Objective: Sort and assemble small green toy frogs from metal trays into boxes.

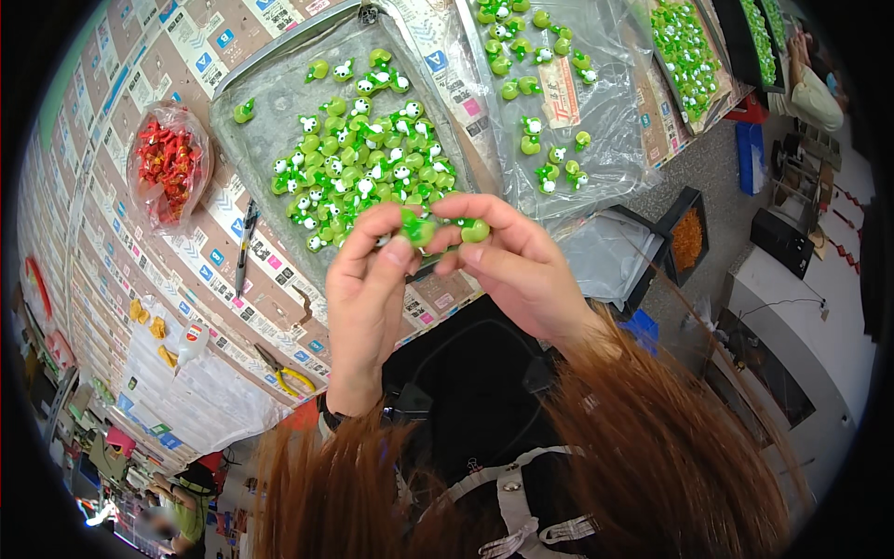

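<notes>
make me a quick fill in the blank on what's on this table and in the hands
1. Both hands, left hand and right hand, pinch small ____ figures.
2. The loose figures lie heaped on a grey ____.
3. The bag at the left holds ____ pieces.
4. The pliers have ____ handles.

Missing words: green; tray; red; yellow

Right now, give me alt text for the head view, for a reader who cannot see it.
Two bare hands, the left hand and right hand, pinch small green figurines together above a grey metal tray heaped with more green-and-white pieces. Beside the tray lie a clear plastic sheet of similar pieces, a bag of red pieces, a pen and yellow-handled pliers.
</notes>
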Demonstrator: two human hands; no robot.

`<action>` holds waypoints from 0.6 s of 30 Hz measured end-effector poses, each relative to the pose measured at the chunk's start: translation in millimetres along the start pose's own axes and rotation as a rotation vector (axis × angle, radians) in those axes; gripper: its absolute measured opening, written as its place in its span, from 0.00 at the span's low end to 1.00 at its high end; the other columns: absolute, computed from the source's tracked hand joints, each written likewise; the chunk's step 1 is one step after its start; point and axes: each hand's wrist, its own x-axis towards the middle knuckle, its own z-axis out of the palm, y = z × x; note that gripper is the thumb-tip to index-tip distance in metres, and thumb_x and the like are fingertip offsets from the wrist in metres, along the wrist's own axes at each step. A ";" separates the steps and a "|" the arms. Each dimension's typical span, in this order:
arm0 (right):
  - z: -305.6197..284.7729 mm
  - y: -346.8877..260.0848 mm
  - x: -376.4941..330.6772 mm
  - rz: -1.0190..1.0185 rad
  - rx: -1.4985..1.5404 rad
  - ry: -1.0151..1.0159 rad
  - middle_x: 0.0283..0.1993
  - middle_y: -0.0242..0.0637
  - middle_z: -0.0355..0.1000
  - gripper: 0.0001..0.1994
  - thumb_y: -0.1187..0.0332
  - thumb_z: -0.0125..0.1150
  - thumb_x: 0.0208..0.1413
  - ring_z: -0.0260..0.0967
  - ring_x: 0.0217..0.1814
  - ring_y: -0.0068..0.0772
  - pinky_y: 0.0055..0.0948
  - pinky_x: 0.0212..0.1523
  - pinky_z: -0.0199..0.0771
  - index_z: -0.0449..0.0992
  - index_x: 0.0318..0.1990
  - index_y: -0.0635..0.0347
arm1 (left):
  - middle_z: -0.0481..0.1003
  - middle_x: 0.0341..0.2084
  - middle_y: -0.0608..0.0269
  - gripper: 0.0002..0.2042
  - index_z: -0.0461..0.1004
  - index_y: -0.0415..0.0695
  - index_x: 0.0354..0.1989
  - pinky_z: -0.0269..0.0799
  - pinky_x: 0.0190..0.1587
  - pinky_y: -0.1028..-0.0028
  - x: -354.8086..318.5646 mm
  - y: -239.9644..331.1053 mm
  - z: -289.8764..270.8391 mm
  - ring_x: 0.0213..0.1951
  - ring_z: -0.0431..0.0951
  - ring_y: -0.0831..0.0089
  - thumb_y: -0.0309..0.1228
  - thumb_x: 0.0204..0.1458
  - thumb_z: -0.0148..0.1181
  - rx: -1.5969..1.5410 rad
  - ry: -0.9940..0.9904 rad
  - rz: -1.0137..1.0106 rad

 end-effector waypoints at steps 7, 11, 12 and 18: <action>-6.4 -4.5 1.2 -0.073 0.044 -0.014 0.36 0.35 0.63 0.13 0.78 0.45 0.49 0.62 0.37 0.22 0.19 0.38 0.62 0.61 0.44 0.65 | 0.65 0.29 0.61 0.09 0.64 0.38 0.34 0.65 0.31 0.77 3.7 6.1 3.4 0.30 0.66 0.75 0.31 0.50 0.45 -0.191 0.087 -0.118; -16.0 -0.5 5.7 -0.003 0.141 -0.115 0.39 0.37 0.62 0.12 0.77 0.46 0.48 0.61 0.35 0.23 0.20 0.36 0.61 0.61 0.43 0.64 | 0.65 0.26 0.63 0.07 0.64 0.38 0.35 0.63 0.29 0.79 0.3 2.6 3.8 0.28 0.66 0.77 0.28 0.49 0.45 -0.098 0.066 -0.134; -16.0 -1.6 6.1 0.013 0.204 -0.121 0.42 0.39 0.61 0.12 0.76 0.47 0.47 0.61 0.35 0.24 0.21 0.35 0.61 0.61 0.42 0.64 | 0.65 0.26 0.63 0.07 0.64 0.38 0.35 0.63 0.29 0.80 0.2 2.2 4.4 0.27 0.66 0.78 0.27 0.49 0.46 -0.084 0.052 -0.141; -18.7 -2.3 5.6 0.113 0.280 -0.178 0.31 0.31 0.63 0.13 0.72 0.47 0.50 0.60 0.30 0.20 0.18 0.33 0.61 0.61 0.45 0.64 | 0.66 0.27 0.64 0.07 0.63 0.39 0.33 0.62 0.27 0.83 -2.5 3.5 15.3 0.25 0.66 0.81 0.19 0.44 0.51 0.000 0.031 -0.118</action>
